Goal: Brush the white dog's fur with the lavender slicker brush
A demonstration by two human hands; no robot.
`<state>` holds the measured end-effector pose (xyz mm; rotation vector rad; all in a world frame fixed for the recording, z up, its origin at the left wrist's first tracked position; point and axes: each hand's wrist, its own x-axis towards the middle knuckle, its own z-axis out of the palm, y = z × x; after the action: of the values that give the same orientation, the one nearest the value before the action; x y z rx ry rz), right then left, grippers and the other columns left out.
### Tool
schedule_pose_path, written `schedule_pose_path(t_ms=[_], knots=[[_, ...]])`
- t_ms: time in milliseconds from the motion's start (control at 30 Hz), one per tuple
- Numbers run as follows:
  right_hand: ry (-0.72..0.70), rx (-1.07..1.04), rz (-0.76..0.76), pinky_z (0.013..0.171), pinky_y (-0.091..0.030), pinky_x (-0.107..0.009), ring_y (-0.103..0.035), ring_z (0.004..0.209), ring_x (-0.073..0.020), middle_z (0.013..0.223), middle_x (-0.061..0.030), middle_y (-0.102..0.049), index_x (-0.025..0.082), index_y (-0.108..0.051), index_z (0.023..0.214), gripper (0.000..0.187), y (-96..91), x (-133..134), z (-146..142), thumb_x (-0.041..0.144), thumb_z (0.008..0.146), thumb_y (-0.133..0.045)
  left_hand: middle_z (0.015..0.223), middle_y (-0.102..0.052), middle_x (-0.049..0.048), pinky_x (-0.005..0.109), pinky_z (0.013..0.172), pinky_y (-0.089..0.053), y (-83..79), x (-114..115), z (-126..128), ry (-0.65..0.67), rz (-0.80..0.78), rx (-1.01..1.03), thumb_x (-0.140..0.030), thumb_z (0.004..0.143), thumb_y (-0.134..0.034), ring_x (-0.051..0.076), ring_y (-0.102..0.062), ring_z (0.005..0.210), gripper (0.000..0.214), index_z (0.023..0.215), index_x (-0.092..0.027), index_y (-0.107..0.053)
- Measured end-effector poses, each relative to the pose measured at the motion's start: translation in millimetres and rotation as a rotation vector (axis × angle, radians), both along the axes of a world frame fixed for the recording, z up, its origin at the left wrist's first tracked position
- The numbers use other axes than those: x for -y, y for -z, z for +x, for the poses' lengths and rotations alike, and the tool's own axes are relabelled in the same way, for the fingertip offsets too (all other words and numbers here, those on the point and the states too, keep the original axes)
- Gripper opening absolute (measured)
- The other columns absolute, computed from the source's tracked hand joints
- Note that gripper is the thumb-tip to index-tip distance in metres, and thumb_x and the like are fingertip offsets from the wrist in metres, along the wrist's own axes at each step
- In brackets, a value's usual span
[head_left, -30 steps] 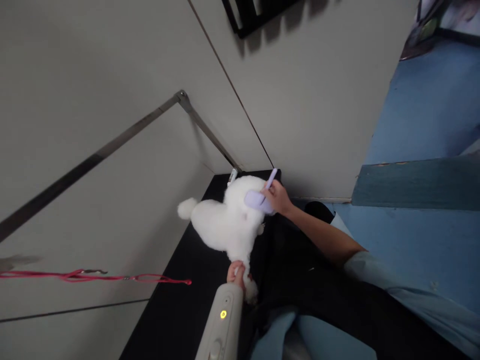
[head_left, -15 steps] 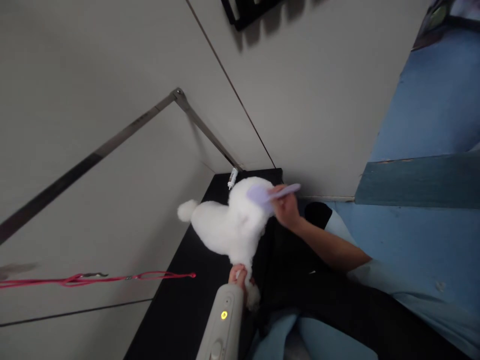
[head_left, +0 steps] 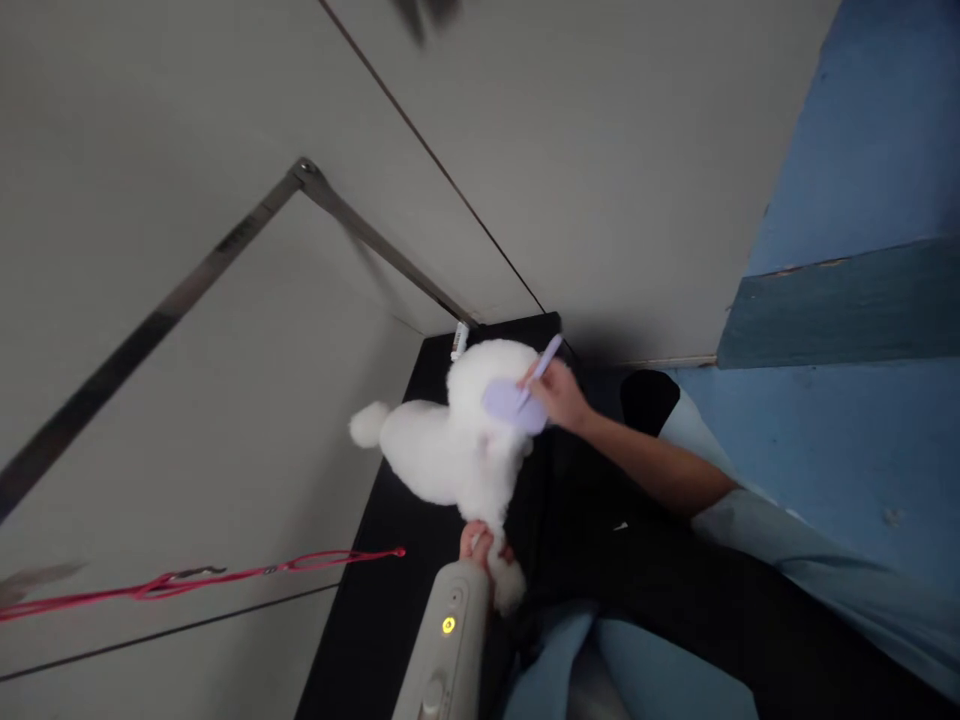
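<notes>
A fluffy white dog (head_left: pixel 424 455) stands on a black table top (head_left: pixel 375 600), with a round pompom tail (head_left: pixel 367 425) to the left. My right hand (head_left: pixel 561 393) grips the handle of a lilac pet brush (head_left: pixel 514 402). The flat broad head of that brush lies against the large round white fur at the dog's upper right. Below, my left hand (head_left: pixel 478 543) is closed around a thin part of the dog that looks like a leg, its fluffy end (head_left: pixel 508 585) sticking out beyond the fingers. A pale device with a yellow light hides the left wrist.
The pale device (head_left: pixel 446 640) rises from the bottom edge. A metal arm (head_left: pixel 375 235) bends along the wall, and a red cord (head_left: pixel 322 560) stretches in from the left. A small white bottle (head_left: pixel 460 341) is at the table's far edge. Blue floor (head_left: pixel 825 430) lies at right.
My right hand has turned the brush: its handle now points more upward, and its head has shifted slightly down on the fur. The left hand keeps its hold. The whole view has shifted slightly.
</notes>
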<state>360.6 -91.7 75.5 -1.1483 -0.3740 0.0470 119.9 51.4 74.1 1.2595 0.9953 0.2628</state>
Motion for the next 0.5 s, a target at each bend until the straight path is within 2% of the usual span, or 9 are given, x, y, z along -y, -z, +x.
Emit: schedule_pose_path(t_ms=[100, 133, 167, 267, 300, 333, 400, 433, 500], knots=[[0.357, -0.053, 0.14, 0.091, -0.057, -0.039, -0.069, 0.097, -0.0214, 0.096, -0.0054, -0.065, 0.024, -0.05, 0.096, 0.026, 3.0, 8.4, 11.8, 0.045, 0.087, -0.063, 0.056, -0.038, -0.0057, 0.025, 0.043, -0.037, -5.4, -0.6, 1.5, -0.006, -0.027, 0.033, -0.041, 0.047, -0.091, 0.011, -0.042, 0.044, 0.062, 0.086, -0.027, -0.046], [0.36, -0.017, 0.16, 0.093, -0.056, -0.039, -0.069, 0.1, -0.0217, 0.099, -0.006, -0.066, 0.024, -0.052, 0.097, 0.026, 4.7, 9.0, 8.3, 0.045, 0.087, -0.063, 0.058, -0.037, -0.0052, 0.025, 0.043, -0.036, -7.3, -1.3, 2.1, -0.002, -0.02, 0.034, -0.042, 0.046, -0.092, 0.011, -0.041, 0.045, 0.063, 0.086, -0.027, -0.046], [0.279, 0.032, 0.157, 0.093, -0.057, -0.039, -0.069, 0.1, -0.0218, 0.099, -0.0062, -0.067, 0.024, -0.053, 0.096, 0.027, 6.5, 7.9, 2.3, 0.045, 0.086, -0.065, 0.059, -0.038, -0.0042, 0.025, 0.042, -0.036, -9.3, -2.6, 2.6, 0.008, -0.004, 0.027, -0.045, 0.047, -0.093, 0.012, -0.042, 0.046, 0.063, 0.085, -0.027, -0.047], [-0.126, 0.078, 0.1, 0.082, -0.06, -0.038, -0.07, 0.087, -0.021, 0.089, -0.0046, -0.069, 0.023, -0.056, 0.09, 0.027, 11.0, 0.6, -10.3, 0.045, 0.083, -0.069, 0.065, -0.041, 0.0, 0.027, 0.043, -0.039, -16.8, -8.8, 3.5, 0.052, 0.066, -0.033, -0.053, 0.054, -0.093, 0.016, -0.049, 0.054, 0.058, 0.086, -0.027, -0.052], [-0.133, 0.017, 0.115, 0.079, -0.06, -0.038, -0.07, 0.083, -0.0205, 0.086, -0.0038, -0.069, 0.024, -0.055, 0.089, 0.026, 12.2, -0.7, -8.1, 0.046, 0.084, -0.068, 0.066, -0.041, 0.0009, 0.027, 0.043, -0.04, -19.6, -11.0, 3.8, 0.058, 0.092, -0.057, -0.055, 0.056, -0.092, 0.017, -0.05, 0.056, 0.057, 0.087, -0.027, -0.053], [-0.049, -0.061, 0.147, 0.079, -0.06, -0.038, -0.07, 0.082, -0.0203, 0.084, -0.0032, -0.068, 0.024, -0.053, 0.088, 0.025, 13.4, -0.7, -3.3, 0.046, 0.086, -0.065, 0.067, -0.041, 0.0014, 0.027, 0.043, -0.04, -22.3, -13.0, 4.2, 0.06, 0.121, -0.079, -0.057, 0.058, -0.09, 0.018, -0.05, 0.057, 0.055, 0.087, -0.027, -0.054], [0.226, -0.156, 0.219, 0.085, -0.059, -0.038, -0.071, 0.089, -0.0203, 0.089, -0.0036, -0.068, 0.026, -0.051, 0.09, 0.024, 16.6, 1.4, 6.8, 0.047, 0.089, -0.062, 0.068, -0.041, 0.0018, 0.026, 0.043, -0.038, -26.6, -16.0, 5.6, 0.063, 0.179, -0.103, -0.062, 0.062, -0.087, 0.017, -0.05, 0.058, 0.054, 0.087, -0.027, -0.055], [0.301, -0.15, 0.241, 0.088, -0.059, -0.038, -0.071, 0.094, -0.0206, 0.093, -0.0042, -0.069, 0.026, -0.051, 0.092, 0.024, 18.7, 2.2, 8.8, 0.047, 0.089, -0.062, 0.068, -0.041, 0.002, 0.025, 0.043, -0.038, -28.2, -17.0, 6.7, 0.068, 0.202, -0.104, -0.064, 0.062, -0.086, 0.017, -0.05, 0.058, 0.054, 0.087, -0.027, -0.056], [0.21, -0.075, 0.246, 0.09, -0.058, -0.039, -0.07, 0.1, -0.0222, 0.099, -0.0056, -0.07, 0.025, -0.055, 0.095, 0.027, 23.8, 1.3, 5.0, 0.048, 0.088, -0.066, 0.07, -0.044, 0.0027, 0.025, 0.043, -0.036, -30.5, -18.1, 9.6, 0.088, 0.229, -0.091, -0.068, 0.06, -0.085, 0.017, -0.05, 0.059, 0.057, 0.088, -0.027, -0.058]])
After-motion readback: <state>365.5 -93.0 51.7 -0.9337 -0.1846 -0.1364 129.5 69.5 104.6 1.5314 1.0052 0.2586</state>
